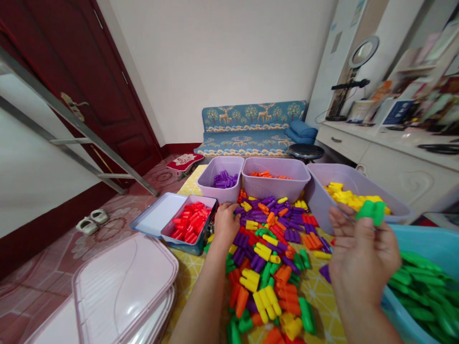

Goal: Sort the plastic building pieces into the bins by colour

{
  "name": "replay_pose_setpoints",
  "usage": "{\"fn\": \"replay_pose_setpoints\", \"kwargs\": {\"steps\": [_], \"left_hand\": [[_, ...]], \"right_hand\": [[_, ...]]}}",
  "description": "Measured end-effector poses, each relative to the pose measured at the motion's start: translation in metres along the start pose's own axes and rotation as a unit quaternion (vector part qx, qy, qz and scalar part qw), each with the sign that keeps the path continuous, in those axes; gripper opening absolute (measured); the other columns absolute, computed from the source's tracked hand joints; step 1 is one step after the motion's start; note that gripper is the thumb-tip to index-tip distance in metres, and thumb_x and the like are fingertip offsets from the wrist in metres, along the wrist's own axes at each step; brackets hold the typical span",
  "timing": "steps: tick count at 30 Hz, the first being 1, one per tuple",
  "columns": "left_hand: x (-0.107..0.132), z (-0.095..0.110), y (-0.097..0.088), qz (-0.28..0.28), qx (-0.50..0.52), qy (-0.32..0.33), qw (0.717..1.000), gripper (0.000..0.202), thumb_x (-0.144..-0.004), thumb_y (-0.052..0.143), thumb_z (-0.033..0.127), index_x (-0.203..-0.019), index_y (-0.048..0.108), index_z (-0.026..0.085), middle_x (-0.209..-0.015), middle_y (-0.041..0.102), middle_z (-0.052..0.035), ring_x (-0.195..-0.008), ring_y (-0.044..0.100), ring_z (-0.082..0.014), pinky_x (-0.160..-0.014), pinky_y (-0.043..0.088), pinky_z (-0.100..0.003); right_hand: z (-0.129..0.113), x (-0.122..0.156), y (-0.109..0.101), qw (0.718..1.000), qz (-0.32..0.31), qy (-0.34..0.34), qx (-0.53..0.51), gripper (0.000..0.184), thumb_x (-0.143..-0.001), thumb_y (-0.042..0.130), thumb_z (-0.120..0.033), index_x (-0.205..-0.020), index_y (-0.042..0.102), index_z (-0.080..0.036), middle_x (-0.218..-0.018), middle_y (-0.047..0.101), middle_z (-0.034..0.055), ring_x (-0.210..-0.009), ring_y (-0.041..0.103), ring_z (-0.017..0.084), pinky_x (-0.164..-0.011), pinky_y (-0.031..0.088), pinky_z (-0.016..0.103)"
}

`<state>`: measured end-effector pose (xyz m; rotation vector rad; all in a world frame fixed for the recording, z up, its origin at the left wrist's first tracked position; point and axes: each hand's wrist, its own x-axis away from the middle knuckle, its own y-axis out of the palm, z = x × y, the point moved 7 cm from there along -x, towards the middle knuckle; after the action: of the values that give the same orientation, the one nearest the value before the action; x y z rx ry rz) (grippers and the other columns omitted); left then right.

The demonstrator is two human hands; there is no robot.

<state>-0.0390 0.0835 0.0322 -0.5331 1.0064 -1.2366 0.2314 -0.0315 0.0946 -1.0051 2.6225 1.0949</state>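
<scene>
My right hand (pixel 364 258) is raised at the right, its fingers closed on a green plastic building piece (pixel 372 212) made of joined tubes. Below and behind it, a blue tub (pixel 423 234) holds many green pieces (pixel 426 282). My left hand (pixel 226 222) reaches down at the far left edge of a mixed pile of plastic building pieces (pixel 266 304), with its fingers curled. What lies under those fingers is hidden. Beside it, to the left, red pieces (pixel 191 222) fill a small bin (pixel 167 232). The pile is purple, yellow, orange, green and red.
Behind the pile stand lilac bins with purple (pixel 219 195), orange (pixel 274 193) and yellow pieces (pixel 358 222). Pale lids (pixel 122 282) lie stacked at the front left. A yellow patterned cloth (pixel 188 272) covers the table. Farther off are a ladder (pixel 75 124) and a blue sofa (pixel 247 138).
</scene>
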Motion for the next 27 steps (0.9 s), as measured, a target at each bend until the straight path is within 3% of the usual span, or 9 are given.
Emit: {"fn": "replay_pose_setpoints", "kwargs": {"steps": [2, 5, 7, 10, 13, 17, 19, 22, 27], "left_hand": [[0.002, -0.003, 0.006, -0.033, -0.034, -0.027, 0.999, 0.041, -0.078, 0.062, 0.020, -0.119, 0.062, 0.020, -0.118, 0.062, -0.0107, -0.112, 0.055, -0.0237, -0.098, 0.042, -0.034], [0.006, -0.001, 0.010, -0.057, -0.080, -0.056, 0.994, 0.048, -0.079, 0.062, 0.028, -0.126, 0.057, 0.021, -0.124, 0.058, -0.0127, -0.115, 0.052, -0.0271, -0.098, 0.041, -0.038], [0.008, 0.002, 0.010, -0.063, -0.101, -0.062, 0.991, 0.051, -0.080, 0.062, 0.034, -0.129, 0.054, 0.022, -0.127, 0.057, -0.0125, -0.117, 0.050, -0.0296, -0.098, 0.040, -0.042], [0.010, 0.003, 0.012, -0.071, -0.121, -0.058, 0.988, 0.055, -0.080, 0.061, 0.042, -0.132, 0.051, 0.025, -0.127, 0.057, -0.0110, -0.119, 0.047, -0.0328, -0.096, 0.040, -0.048], [0.010, 0.001, 0.014, -0.077, -0.128, -0.052, 0.987, 0.054, -0.082, 0.057, 0.047, -0.132, 0.050, 0.027, -0.124, 0.060, -0.0106, -0.115, 0.050, -0.0333, -0.093, 0.041, -0.050], [0.010, -0.001, 0.018, -0.099, -0.117, -0.057, 0.987, 0.059, -0.080, 0.058, 0.048, -0.135, 0.047, 0.028, -0.124, 0.059, -0.0109, -0.114, 0.050, -0.0335, -0.091, 0.043, -0.049], [0.011, 0.001, 0.019, -0.107, -0.112, -0.057, 0.986, 0.059, -0.079, 0.059, 0.048, -0.133, 0.048, 0.029, -0.125, 0.059, -0.0102, -0.115, 0.050, -0.0335, -0.091, 0.043, -0.049], [0.012, 0.006, 0.021, -0.107, -0.112, -0.040, 0.987, 0.049, -0.080, 0.058, 0.048, -0.126, 0.056, 0.032, -0.123, 0.061, -0.0081, -0.114, 0.050, -0.0332, -0.093, 0.041, -0.051], [0.013, 0.018, 0.023, -0.113, -0.081, 0.021, 0.990, 0.042, -0.077, 0.060, 0.048, -0.116, 0.064, 0.033, -0.118, 0.065, -0.0047, -0.111, 0.054, -0.0334, -0.097, 0.038, -0.053]], "right_hand": [[-0.009, -0.005, -0.008, 0.999, 0.042, -0.015, -0.025, 0.015, -0.087, 0.057, -0.037, -0.094, 0.057, -0.024, -0.106, 0.069, 0.0049, -0.092, 0.069, 0.020, -0.099, 0.044, 0.049], [-0.003, -0.009, -0.016, 0.996, 0.061, 0.033, -0.046, 0.029, -0.092, 0.043, -0.047, -0.101, 0.056, -0.024, -0.128, 0.060, 0.0087, -0.107, 0.064, 0.021, -0.103, 0.039, 0.049], [0.007, -0.006, -0.014, 0.997, 0.028, 0.066, -0.035, 0.039, -0.094, 0.035, -0.051, -0.107, 0.056, -0.021, -0.124, 0.062, 0.0103, -0.104, 0.065, 0.022, -0.098, 0.042, 0.049], [0.031, 0.007, -0.003, 0.989, -0.084, 0.111, 0.042, 0.045, -0.093, 0.032, -0.053, -0.110, 0.057, -0.019, -0.096, 0.070, 0.0085, -0.082, 0.069, 0.022, -0.082, 0.050, 0.046], [0.061, 0.026, 0.009, 0.949, -0.219, 0.103, 0.201, 0.042, -0.092, 0.038, -0.050, -0.109, 0.061, -0.019, -0.099, 0.070, 0.0103, -0.088, 0.066, 0.024, -0.084, 0.050, 0.045], [0.091, 0.047, 0.017, 0.843, -0.358, -0.049, 0.399, 0.044, -0.088, 0.048, -0.049, -0.117, 0.061, -0.018, -0.122, 0.062, 0.0125, -0.117, 0.053, 0.027, -0.104, 0.035, 0.049], [0.105, 0.053, 0.016, 0.808, -0.390, -0.073, 0.436, 0.045, -0.090, 0.045, -0.047, -0.119, 0.060, -0.017, -0.124, 0.062, 0.0122, -0.118, 0.052, 0.027, -0.104, 0.036, 0.048], [0.117, 0.059, 0.014, 0.778, -0.412, -0.071, 0.469, 0.044, -0.091, 0.044, -0.046, -0.119, 0.061, -0.017, -0.122, 0.063, 0.0113, -0.115, 0.054, 0.026, -0.102, 0.040, 0.045], [0.117, 0.062, 0.015, 0.763, -0.416, -0.079, 0.489, 0.044, -0.087, 0.050, -0.046, -0.119, 0.062, -0.018, -0.120, 0.064, 0.0100, -0.115, 0.055, 0.026, -0.101, 0.041, 0.044]]}}
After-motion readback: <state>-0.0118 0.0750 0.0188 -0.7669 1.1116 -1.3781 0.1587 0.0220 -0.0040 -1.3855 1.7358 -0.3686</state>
